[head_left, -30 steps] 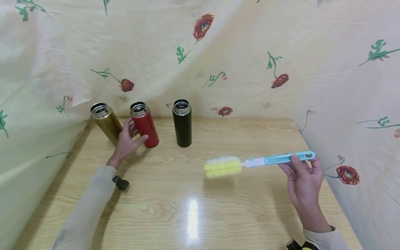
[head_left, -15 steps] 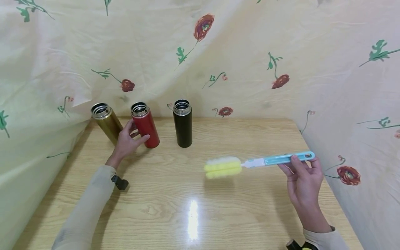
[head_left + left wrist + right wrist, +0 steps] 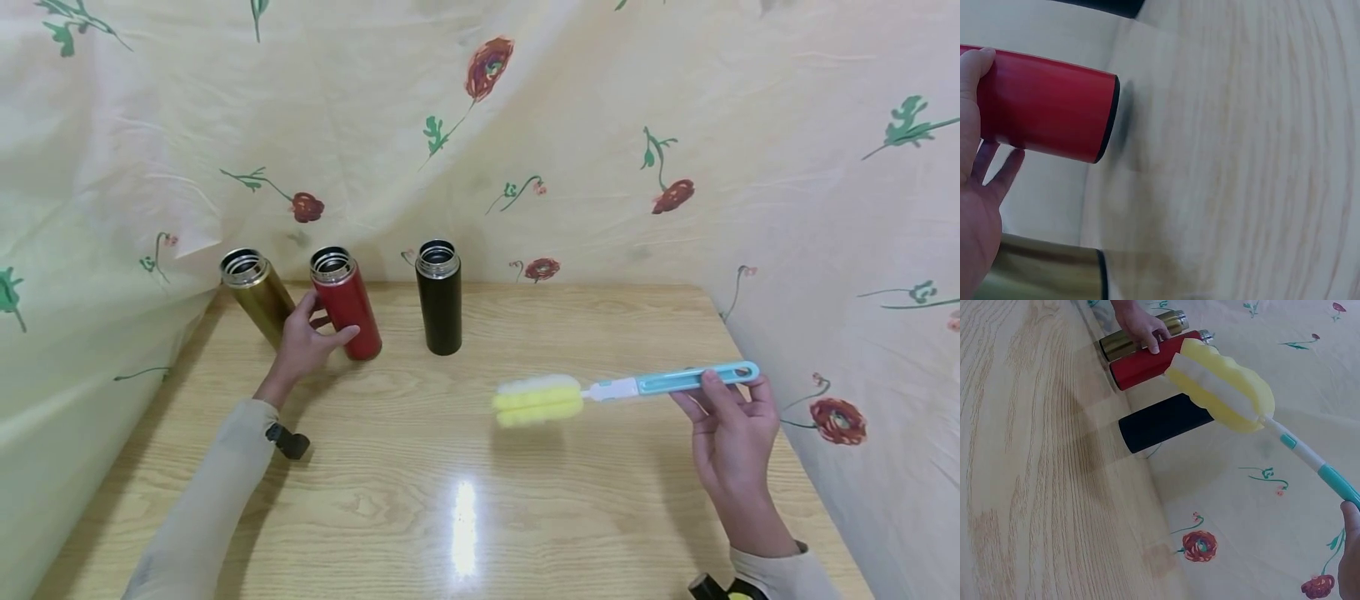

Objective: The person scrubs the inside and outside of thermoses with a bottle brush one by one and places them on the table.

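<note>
On the left, my left hand [image 3: 306,342] grips the red vacuum flask [image 3: 349,312], with thumb on its near side and fingers behind. Its steel mouth has no lid. In the left wrist view a dark shadow lies beside the black base of the red flask [image 3: 1047,103]; whether the base touches the table I cannot tell. My right hand [image 3: 738,437] holds a sponge bottle brush by its blue handle [image 3: 678,382], level above the table. The yellow and white sponge head [image 3: 538,402] points left. In the right wrist view only the thumb of my right hand [image 3: 1351,544] shows.
A gold flask [image 3: 262,304] stands left of the red one, partly behind my left hand. To the right stands a black flask [image 3: 441,308]; both lack lids. Flowered cloth [image 3: 585,108] hangs behind and beside the wooden table [image 3: 360,500].
The red flask has shifted slightly toward me and left, with my left hand gripping it throughout. The bottle brush and my right hand stay almost still.
</note>
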Demonstrator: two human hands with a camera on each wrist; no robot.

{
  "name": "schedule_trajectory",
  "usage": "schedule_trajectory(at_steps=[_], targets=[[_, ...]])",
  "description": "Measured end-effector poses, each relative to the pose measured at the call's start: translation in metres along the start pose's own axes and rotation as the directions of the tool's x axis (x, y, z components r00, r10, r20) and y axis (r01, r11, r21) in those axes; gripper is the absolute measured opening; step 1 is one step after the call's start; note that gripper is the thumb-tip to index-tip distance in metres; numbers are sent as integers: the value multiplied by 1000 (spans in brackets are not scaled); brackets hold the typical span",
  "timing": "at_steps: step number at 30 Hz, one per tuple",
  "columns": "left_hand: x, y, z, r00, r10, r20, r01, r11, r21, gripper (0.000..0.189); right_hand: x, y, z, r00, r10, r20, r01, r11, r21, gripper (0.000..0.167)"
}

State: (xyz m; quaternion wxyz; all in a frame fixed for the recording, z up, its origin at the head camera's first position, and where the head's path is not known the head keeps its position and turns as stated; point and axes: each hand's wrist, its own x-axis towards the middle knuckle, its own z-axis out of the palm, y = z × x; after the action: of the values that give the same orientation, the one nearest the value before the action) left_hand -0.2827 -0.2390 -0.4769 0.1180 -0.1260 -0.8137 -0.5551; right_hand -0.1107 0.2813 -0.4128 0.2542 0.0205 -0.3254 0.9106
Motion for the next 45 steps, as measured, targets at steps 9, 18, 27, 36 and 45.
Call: schedule_trajectory(at_steps=[9, 18, 27, 36, 45], targets=[[-13, 24, -8, 1000, -8, -21, 8, 1000, 4, 74, 2, 0, 1, 1000, -1, 9, 1, 1000, 20, 16], [-30, 45, -8, 997, 74, 38, -75, 997, 16, 74, 9, -6, 11, 996, -52, 67, 50, 998, 28, 16], [-47, 72, -1, 985, 106, 133, -114, 992, 49, 72, 22, -18, 32, 981, -142, 136, 145, 989, -13, 18], [-59, 90, 11, 959, 125, 253, -139, 990, 38, 74, 38, -30, 56, 967, -203, 152, 200, 979, 37, 19], [-67, 105, 25, 914, 118, 389, -150, 987, 51, 77, 49, -43, 87, 953, -273, 132, 261, 960, 99, 20]])
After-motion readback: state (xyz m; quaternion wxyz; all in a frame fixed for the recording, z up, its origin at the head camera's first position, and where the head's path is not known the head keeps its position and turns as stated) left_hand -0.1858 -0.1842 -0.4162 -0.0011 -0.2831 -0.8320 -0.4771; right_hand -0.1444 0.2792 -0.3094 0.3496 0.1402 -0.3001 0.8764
